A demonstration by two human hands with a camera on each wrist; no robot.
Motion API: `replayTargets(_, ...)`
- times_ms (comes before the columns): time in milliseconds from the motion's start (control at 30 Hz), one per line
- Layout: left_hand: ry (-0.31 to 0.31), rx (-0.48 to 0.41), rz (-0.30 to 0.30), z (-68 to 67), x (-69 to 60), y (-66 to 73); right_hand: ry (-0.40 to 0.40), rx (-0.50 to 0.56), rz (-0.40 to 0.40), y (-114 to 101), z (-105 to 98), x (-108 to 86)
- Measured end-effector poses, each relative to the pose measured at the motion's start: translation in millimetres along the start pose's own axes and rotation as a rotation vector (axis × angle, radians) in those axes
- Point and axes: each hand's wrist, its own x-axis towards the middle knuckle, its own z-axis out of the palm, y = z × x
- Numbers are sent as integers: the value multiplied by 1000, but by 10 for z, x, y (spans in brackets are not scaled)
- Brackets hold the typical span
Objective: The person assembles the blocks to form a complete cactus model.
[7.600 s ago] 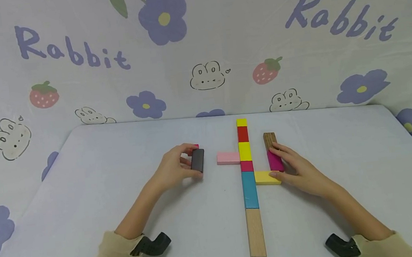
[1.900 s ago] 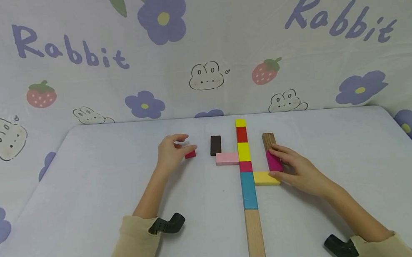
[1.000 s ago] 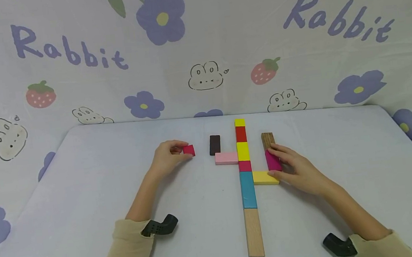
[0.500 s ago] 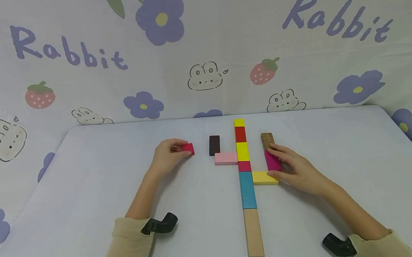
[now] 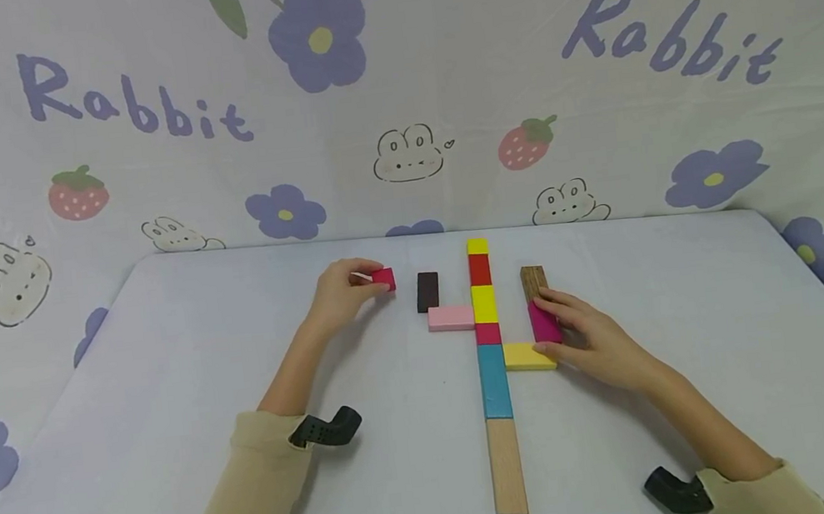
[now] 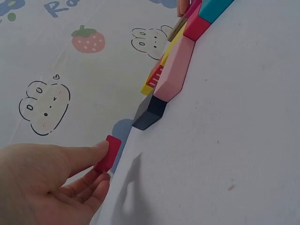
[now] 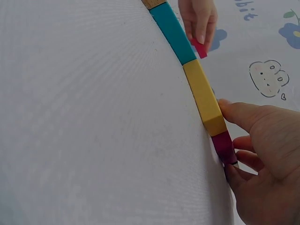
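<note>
A small red block (image 5: 383, 280) is pinched between the thumb and fingers of my left hand (image 5: 344, 296), raised off the table in the left wrist view. Just right of it lies a dark brown block (image 5: 427, 291), touching a pink block (image 5: 451, 318). My right hand (image 5: 594, 338) spans a magenta block (image 5: 545, 323) with thumb and fingers. Its thumb tip also touches the yellow side block (image 5: 522, 357). Beyond the magenta block, a brown wood-grain block (image 5: 533, 279) continues in line. In the right wrist view the fingers (image 7: 234, 176) partly hide the magenta block's far end.
A long straight row of blocks runs away from me: light wood (image 5: 506, 469), blue (image 5: 495, 382), then red and yellow ones up to a yellow end block (image 5: 477, 247). The pink and yellow side blocks branch off it. A patterned cloth (image 5: 212, 77) hangs behind the white table (image 5: 169, 383).
The dark block left my left hand and now stands against the pink one. That hand then grasped the red block and moved it slightly away and right. My right hand stays in place.
</note>
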Motion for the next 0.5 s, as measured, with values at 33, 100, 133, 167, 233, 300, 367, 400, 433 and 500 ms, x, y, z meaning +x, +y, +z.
replayTargets(33,-2,1,4,6,19,22,1,-3,-1,0,-1,-1)
replayTargets(100,-9,-1,8,24,61,61,2,-1,-1,-6,-4,-4)
replayTargets(133,-11,-2,11,34,85,77,3,0,0,-6,-4,-4)
replayTargets(167,-15,-4,11,46,109,89,2,-1,3,-3,-3,-4)
replayTargets(233,-21,-6,17,70,163,111,2,-2,7,-1,-2,-4)
replayTargets(300,-23,-2,24,97,225,123,1,-1,12,1,0,-4)
replayTargets(367,-23,7,37,121,287,134,0,-5,15,4,3,0)
replayTargets(400,-22,11,41,130,313,141,0,-4,14,4,4,1)
replayTargets(433,-21,17,43,141,337,150,0,-4,17,2,2,0)
replayTargets(500,-19,31,51,155,377,168,0,-7,19,-2,3,1)
